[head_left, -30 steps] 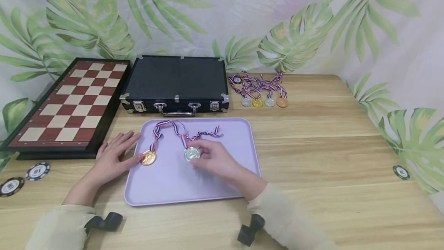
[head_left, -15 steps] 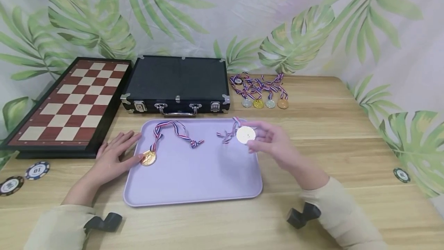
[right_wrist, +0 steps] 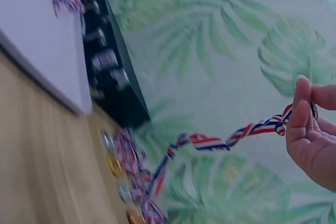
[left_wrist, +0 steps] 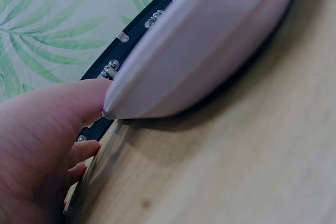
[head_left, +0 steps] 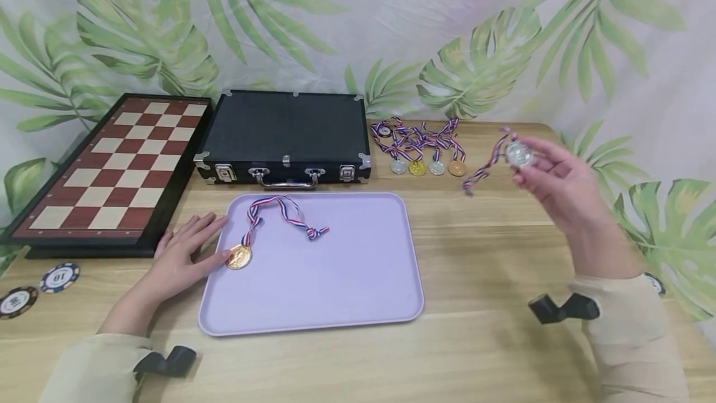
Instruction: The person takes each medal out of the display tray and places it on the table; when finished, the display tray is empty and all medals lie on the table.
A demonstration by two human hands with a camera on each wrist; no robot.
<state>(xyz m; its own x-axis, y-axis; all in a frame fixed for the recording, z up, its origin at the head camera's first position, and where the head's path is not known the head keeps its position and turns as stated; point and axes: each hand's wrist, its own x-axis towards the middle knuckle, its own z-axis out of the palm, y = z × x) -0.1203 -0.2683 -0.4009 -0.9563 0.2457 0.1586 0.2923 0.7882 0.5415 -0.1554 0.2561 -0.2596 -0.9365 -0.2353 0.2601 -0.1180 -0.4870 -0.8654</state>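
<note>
A silver medal (head_left: 519, 154) is pinched between the thumb and fingers of my right hand (head_left: 565, 185), raised above the table right of the tray. Its red, white and blue ribbon (right_wrist: 210, 142) trails to the hand's left. My left hand (head_left: 184, 250) lies at the left side of the lilac tray (head_left: 335, 291), its fingers extended past the rim. The thumb reaches over that rim and touches the edge of a gold medal (head_left: 240, 257), which lies on the tray with its knotted ribbon (head_left: 285, 205). In the left wrist view the thumb (left_wrist: 73, 103) meets the tray's edge.
Behind the tray stands a black case (head_left: 285, 129) with metal latches. A chequered board (head_left: 117, 166) lies at the left. Several ribboned medals (head_left: 426, 153) rest at the back. Poker chips (head_left: 60, 277) lie at the left and right of the wooden table (head_left: 475, 341).
My right hand has lifted the silver medal and its ribbon off the tray and carried them right and farther back. The left hand and the gold medal have stayed in place.
</note>
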